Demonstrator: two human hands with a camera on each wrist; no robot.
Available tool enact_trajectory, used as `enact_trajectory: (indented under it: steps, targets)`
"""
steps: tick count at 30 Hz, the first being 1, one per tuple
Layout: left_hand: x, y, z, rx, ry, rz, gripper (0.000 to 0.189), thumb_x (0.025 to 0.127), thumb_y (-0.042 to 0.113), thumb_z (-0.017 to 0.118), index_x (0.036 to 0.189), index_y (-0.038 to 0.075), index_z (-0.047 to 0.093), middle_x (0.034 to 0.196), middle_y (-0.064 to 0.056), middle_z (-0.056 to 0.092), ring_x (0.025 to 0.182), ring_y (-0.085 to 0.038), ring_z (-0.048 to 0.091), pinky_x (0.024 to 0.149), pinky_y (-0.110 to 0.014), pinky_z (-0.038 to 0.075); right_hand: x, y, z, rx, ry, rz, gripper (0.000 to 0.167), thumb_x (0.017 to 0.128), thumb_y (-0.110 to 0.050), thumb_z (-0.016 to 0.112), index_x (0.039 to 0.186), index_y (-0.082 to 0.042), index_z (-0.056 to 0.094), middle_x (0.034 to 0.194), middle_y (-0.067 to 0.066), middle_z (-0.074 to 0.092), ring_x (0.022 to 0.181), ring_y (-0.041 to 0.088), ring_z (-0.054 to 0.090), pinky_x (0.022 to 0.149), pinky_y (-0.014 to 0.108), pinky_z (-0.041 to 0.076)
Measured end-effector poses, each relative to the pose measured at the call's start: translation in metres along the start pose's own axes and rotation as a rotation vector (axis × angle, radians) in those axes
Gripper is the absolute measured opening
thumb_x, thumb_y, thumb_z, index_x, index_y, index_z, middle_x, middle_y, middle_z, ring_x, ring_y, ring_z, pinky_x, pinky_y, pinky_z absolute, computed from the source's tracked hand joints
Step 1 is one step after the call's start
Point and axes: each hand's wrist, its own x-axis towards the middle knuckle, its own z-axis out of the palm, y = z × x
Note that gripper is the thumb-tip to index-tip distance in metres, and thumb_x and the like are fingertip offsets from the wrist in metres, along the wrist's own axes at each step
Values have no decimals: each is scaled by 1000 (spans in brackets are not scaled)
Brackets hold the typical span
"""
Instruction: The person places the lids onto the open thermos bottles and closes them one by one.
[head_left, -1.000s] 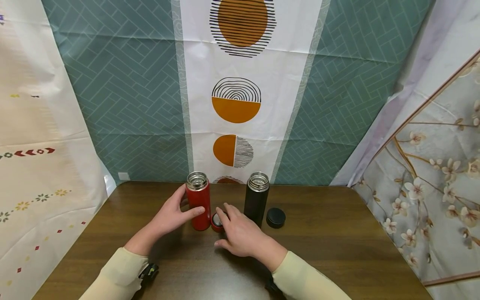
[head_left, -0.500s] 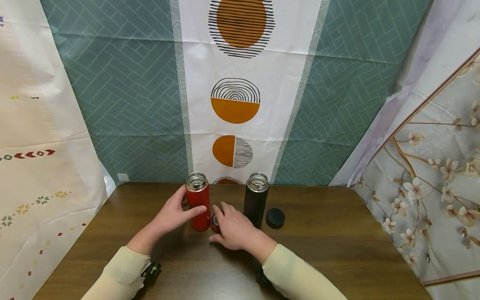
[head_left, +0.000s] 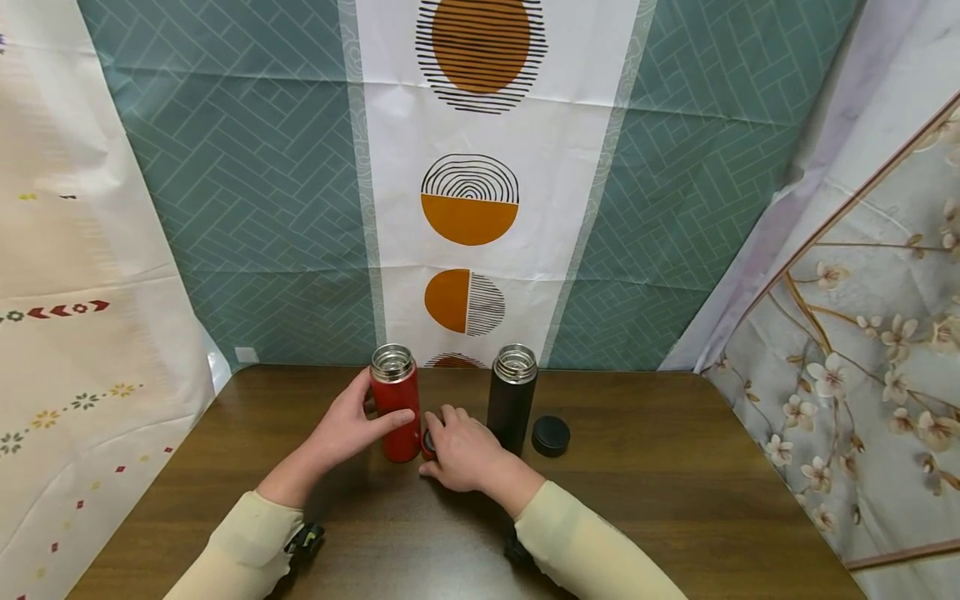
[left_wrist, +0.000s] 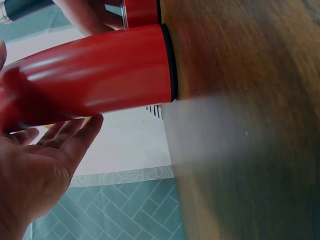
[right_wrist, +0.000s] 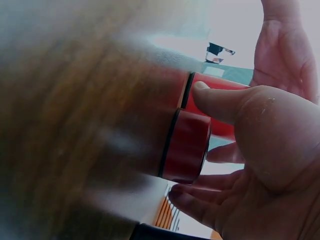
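Observation:
An uncapped red thermos [head_left: 397, 408] stands upright on the table, its steel mouth showing. My left hand [head_left: 350, 427] holds it from the left, thumb across the front and fingers behind; the left wrist view shows those fingers along the red body [left_wrist: 100, 75]. Close to its right lies a red lid [right_wrist: 187, 146], partly covered in the head view. My right hand [head_left: 467, 450] reaches over this lid, with thumb and fingers spread to either side; firm contact cannot be made out. Behind the right hand stands an uncapped black thermos [head_left: 513, 404].
A black lid [head_left: 551, 436] lies right of the black thermos. The brown wooden table [head_left: 645, 500] ends at a patterned cloth backdrop [head_left: 480, 125]. Floral fabric [head_left: 862, 375] hangs along the right side, and a cream cloth [head_left: 82, 367] along the left.
My right hand has moved a little left and farther over the red lid, covering more of it. The left hand and both thermoses stay in place.

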Motion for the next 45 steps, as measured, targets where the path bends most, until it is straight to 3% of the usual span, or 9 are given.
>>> enact_trajectory:
  steps: [19, 26, 45]
  targets:
    - [-2, 4, 1, 25, 35, -20, 74, 96, 33, 91, 155, 11, 52, 146, -14, 68, 133, -40, 67, 109, -65, 55, 5, 0, 4, 34, -62, 8, 71, 102, -48, 79, 157, -9, 58, 132, 12, 64, 116, 25, 60, 99, 37, 61]
    - [-1, 3, 2, 27, 44, -19, 74, 95, 33, 91, 154, 10, 52, 145, -14, 68, 132, -40, 67, 108, -65, 55, 7, 1, 5, 31, -60, 11, 64, 102, -46, 80, 151, -9, 62, 123, 10, 63, 109, 23, 57, 92, 35, 60]
    - [-3, 3, 0, 49, 54, -22, 74, 95, 35, 91, 153, 10, 53, 143, -13, 69, 129, -39, 68, 106, -64, 57, 1, 2, 1, 64, -21, -6, 62, 100, -46, 82, 146, -8, 65, 120, 9, 63, 106, 21, 58, 89, 33, 61]
